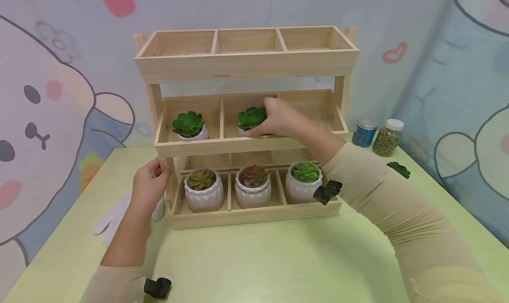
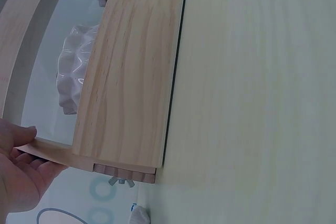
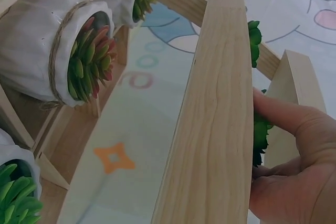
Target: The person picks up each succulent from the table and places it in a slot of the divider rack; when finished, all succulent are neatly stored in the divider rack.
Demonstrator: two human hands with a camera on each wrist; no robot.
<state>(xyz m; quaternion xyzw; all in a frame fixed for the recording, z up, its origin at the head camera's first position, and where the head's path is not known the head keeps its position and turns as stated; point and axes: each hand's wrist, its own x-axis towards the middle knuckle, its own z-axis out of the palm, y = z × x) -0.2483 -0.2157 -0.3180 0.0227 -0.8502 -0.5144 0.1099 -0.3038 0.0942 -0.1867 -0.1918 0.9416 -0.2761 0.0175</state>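
A three-tier wooden plant stand [image 1: 246, 68] is in the middle of the head view. My right hand [image 1: 279, 117] grips a green potted succulent [image 1: 250, 117] in the middle compartment of the middle tier; the tier's front board hides most of its white pot. In the right wrist view, the thumb and fingers close around that green plant [image 3: 260, 135] behind the board. My left hand [image 1: 150, 183] holds the stand's left post [image 1: 171, 179] between thumb and fingers, below the middle tier. Another green succulent [image 1: 188, 124] sits in the left compartment of that tier.
Three white pots with succulents, one reddish [image 1: 254, 188], occupy the bottom tier. The top tier [image 1: 248, 41] has three compartments. A blue tin [image 1: 363, 134], a jar of granules [image 1: 387, 140] and a green plant piece [image 1: 399, 169] are at right. White gloves [image 1: 115, 219] lie at left.
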